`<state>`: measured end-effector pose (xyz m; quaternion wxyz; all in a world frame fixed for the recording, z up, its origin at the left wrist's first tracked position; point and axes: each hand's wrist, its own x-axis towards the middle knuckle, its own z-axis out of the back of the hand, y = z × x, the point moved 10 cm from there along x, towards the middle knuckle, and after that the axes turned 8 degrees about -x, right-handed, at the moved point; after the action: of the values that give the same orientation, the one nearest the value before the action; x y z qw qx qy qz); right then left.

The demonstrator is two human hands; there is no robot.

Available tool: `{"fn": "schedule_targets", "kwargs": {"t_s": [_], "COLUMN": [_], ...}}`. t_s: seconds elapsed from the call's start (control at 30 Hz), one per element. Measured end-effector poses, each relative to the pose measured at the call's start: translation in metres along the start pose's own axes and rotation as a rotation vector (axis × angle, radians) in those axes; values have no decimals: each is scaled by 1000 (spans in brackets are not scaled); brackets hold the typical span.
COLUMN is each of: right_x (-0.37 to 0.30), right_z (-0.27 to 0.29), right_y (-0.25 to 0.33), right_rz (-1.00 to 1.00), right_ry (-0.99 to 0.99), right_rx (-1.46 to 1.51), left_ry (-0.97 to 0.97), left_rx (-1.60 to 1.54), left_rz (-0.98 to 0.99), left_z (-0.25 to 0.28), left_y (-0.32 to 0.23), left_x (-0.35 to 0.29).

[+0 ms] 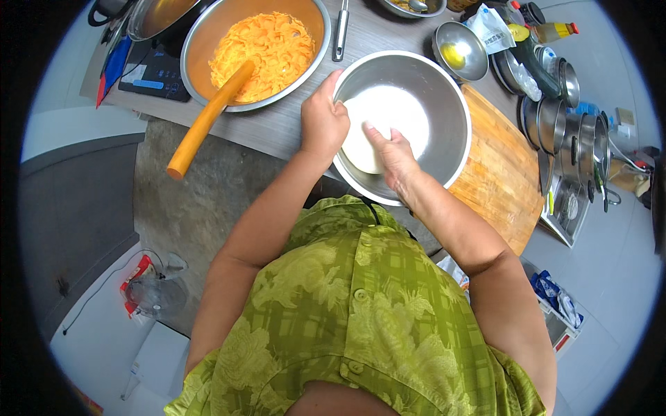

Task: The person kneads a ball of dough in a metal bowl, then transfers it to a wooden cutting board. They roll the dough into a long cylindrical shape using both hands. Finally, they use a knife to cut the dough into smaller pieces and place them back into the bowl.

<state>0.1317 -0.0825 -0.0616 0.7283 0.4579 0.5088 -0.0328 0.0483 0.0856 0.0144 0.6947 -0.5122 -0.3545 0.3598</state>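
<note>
A wide steel mixing bowl sits at the table's front edge, directly before me. Its left rim is in the grip of my left hand, with the thumb near the inside and the fingers partly hidden. Inside lies a smooth, pale lump of dough, against the bowl's left and near side. My right hand reaches in over the near rim and grasps the dough's right side, thumb on top; its other fingers are mostly hidden. A bright white patch covers the bowl's bottom beyond the hand.
Left stands a larger bowl of orange shreds, a wooden rolling pin leaning out of it. A wooden board adjoins my bowl on the right. Beyond are a small bowl, a metal-handled utensil and an induction cooker.
</note>
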Motion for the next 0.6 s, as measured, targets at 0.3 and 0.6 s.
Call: {"fn": "schedule_targets", "kwargs": {"t_s": [0.3,0.6], "right_x": [33,50], "right_z": [49,15], "right_y": [2,21], "right_rz": [16,241], "right_ry": [-43,99], "right_rx": [-285,-217], "left_ry": [9,3], "left_rx": [21,43], "left_rz": [-2,51], "left_z": [0,0], "left_y": [-2,-1], "left_x": [0,-1]}}
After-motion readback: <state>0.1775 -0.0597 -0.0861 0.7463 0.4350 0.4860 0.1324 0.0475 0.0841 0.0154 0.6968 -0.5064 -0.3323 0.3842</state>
